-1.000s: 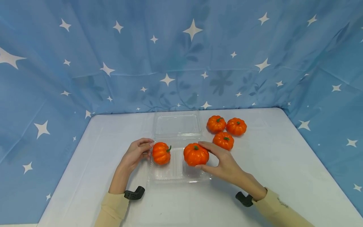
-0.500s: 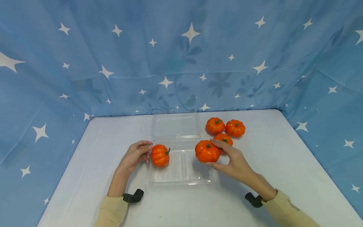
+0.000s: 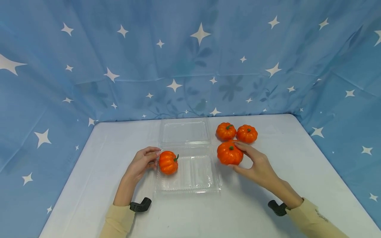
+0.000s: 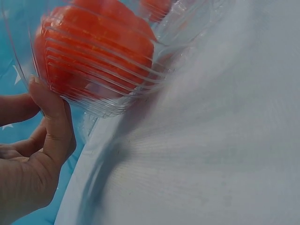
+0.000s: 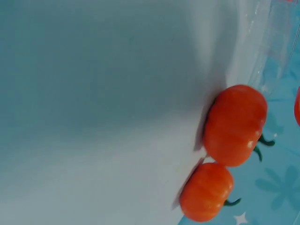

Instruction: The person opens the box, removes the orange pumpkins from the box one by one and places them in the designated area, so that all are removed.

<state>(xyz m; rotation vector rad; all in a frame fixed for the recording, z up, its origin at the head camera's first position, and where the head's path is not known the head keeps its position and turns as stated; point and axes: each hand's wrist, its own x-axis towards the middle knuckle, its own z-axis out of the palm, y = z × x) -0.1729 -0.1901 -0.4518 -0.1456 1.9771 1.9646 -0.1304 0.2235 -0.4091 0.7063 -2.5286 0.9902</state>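
Note:
A clear plastic clamshell box lies with its lid folded back, away from me. Inside its left half a toy pumpkin rests tipped on its side, green stem to the right. My left hand pinches the box's left rim; in the left wrist view the thumb lies against the ribbed wall. Just right of the box, my right hand holds a second orange pumpkin between thumb and fingers, stem up. That pumpkin covers most of another one behind it.
Two more pumpkins, one left and one right, sit side by side on the white table at the back right. A blue star-patterned curtain encloses the back and sides.
My right hand has carried its pumpkin rightward, from above the box's right half to beyond its right edge, in front of the other pumpkins. My left hand stays at the box's rim.

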